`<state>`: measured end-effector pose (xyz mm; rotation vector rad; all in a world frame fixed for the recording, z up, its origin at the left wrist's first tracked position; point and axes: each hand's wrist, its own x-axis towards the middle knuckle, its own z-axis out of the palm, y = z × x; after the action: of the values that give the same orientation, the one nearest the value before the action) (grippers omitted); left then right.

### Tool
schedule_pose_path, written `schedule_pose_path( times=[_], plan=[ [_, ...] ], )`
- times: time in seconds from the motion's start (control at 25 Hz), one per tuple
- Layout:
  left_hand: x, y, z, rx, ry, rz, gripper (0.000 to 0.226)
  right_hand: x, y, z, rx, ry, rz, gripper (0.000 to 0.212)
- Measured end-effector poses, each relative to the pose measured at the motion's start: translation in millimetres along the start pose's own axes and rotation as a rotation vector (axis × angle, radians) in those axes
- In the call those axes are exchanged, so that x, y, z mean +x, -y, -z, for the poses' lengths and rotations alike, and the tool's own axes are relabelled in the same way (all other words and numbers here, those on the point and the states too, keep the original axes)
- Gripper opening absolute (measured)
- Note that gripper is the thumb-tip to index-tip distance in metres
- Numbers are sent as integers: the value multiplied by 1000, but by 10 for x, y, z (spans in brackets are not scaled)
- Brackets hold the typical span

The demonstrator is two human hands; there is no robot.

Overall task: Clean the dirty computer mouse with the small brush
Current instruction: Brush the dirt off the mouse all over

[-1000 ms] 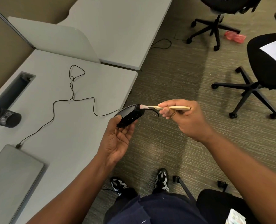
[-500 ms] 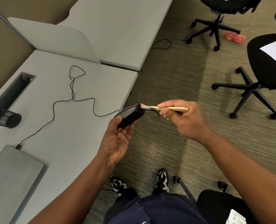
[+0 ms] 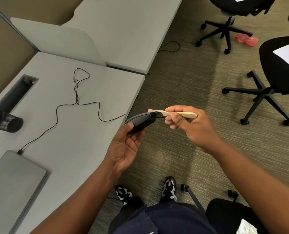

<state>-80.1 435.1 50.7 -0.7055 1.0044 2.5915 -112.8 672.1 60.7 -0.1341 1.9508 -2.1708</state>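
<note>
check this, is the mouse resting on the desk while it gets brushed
No, the left hand holds the black computer mouse up in the air past the desk edge, over the carpet.

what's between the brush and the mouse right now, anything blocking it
Nothing visible. The brush, held in the right hand, already has its tip at the front end of the mouse, which the left hand holds.

No legible text (anywhere visible)
</note>
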Motion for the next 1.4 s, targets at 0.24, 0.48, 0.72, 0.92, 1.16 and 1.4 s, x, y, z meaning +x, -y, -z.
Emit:
schedule_pose_path(
  times=[0.24, 0.48, 0.72, 0.92, 1.16, 1.4],
  plan=[
    [-21, 27, 18, 317, 218, 109, 69, -59, -9, -115, 65, 19, 28, 24],
    [8, -19, 65, 939, 187, 28, 70, -86, 92, -15, -6, 43, -18, 20],
    [25, -75, 92, 1350, 104, -204, 78, -27, 168, 232, -140, -62, -111, 19],
    [65, -63, 99, 1580, 86, -388, 76, -6, 132, 190, -165, 10, -176, 11],
    [114, -58, 154, 1732, 78, -451, 75, 23, 224, 261, -119, -8, -192, 19],
    [165, -1, 192, 1862, 59, -534, 77, -5, 183, 101, -18, 28, -175, 18]
  ],
)
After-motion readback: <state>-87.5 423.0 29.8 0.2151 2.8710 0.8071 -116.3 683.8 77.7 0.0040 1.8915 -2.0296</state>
